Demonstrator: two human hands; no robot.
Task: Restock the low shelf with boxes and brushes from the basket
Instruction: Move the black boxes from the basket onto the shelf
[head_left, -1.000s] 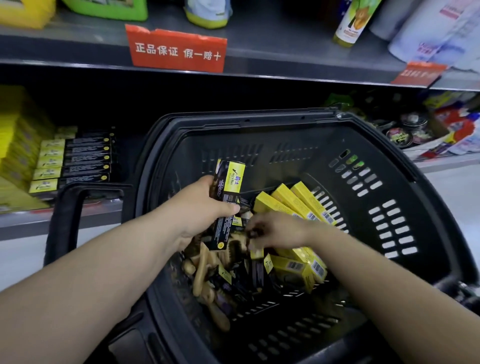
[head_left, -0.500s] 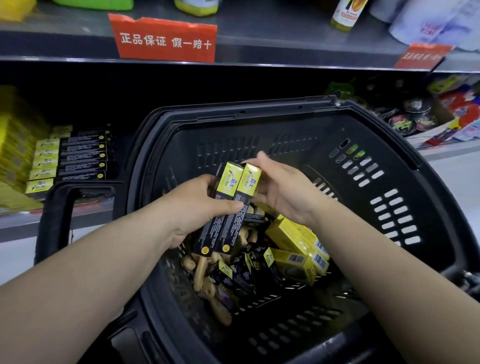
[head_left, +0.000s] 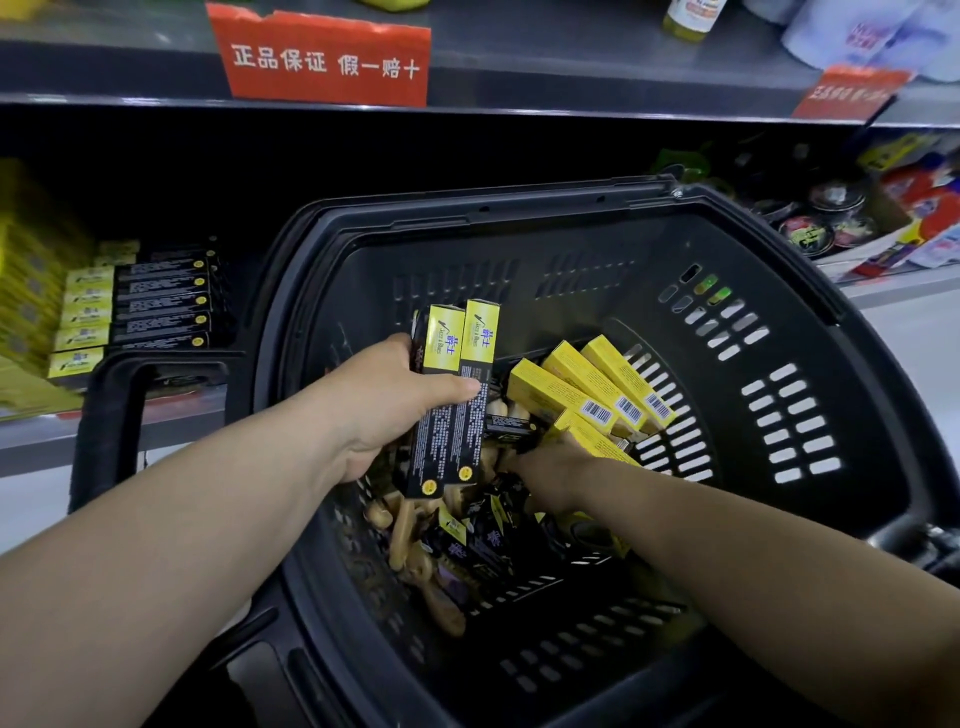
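Note:
A black plastic basket (head_left: 779, 270) tilts toward me, holding yellow boxes (head_left: 587, 384), black-and-yellow boxes and wooden-handled brushes (head_left: 410, 540). My left hand (head_left: 384, 405) is over the basket, shut on two upright black-and-yellow boxes (head_left: 457, 395) held side by side. My right hand (head_left: 545, 467) is down among the items by the yellow boxes; its fingers are hidden, so whether it holds anything cannot be told. A stack of the same black-and-yellow boxes (head_left: 150, 301) lies on the low shelf (head_left: 47, 441) at the left.
The basket's handle (head_left: 114, 415) rises at the left between me and the low shelf. Yellow packs (head_left: 26, 291) fill the shelf's far left. Round tins (head_left: 826, 223) and colourful packets sit on the shelf at right. Red signs (head_left: 327, 57) hang on the upper shelf edge.
My right hand passed a second black-and-yellow box to my left hand, then dropped back into the basket. The left hand now holds two boxes instead of one.

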